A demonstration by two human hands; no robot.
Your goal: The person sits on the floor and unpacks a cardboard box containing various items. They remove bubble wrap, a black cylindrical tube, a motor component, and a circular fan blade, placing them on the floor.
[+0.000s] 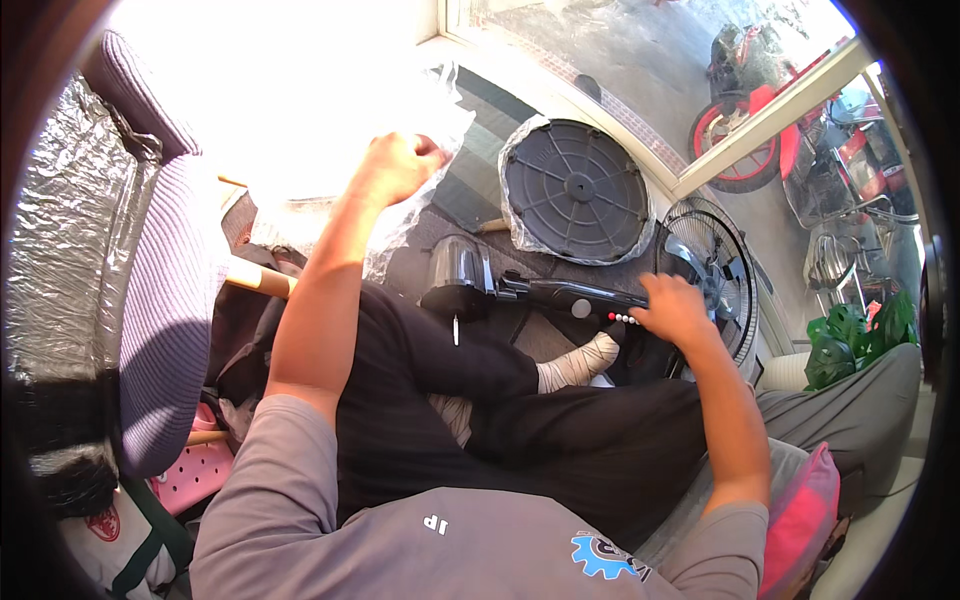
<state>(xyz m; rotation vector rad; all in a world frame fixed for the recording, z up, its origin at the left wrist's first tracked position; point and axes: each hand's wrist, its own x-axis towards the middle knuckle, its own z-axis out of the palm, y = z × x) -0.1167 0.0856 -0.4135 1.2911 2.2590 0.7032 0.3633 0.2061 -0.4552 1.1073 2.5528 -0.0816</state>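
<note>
Across my lap lies the upper part of a black stand fan, with a glossy motor housing at its left end and a control neck bearing a round knob and small buttons. My right hand is closed around the right end of that neck. Raised to the far left, my left hand has its fingers curled together beside clear plastic film. Whether it pinches the film cannot be made out against the glare. Beyond the neck rests a round black ribbed fan base, partly wrapped in plastic.
A wire fan grille stands right of the base. At left are a ribbed purple cushion, a foil-like wrapped bundle and a pink clog. A leafy plant and another person's grey-trousered knee are at right, near the glass door frame.
</note>
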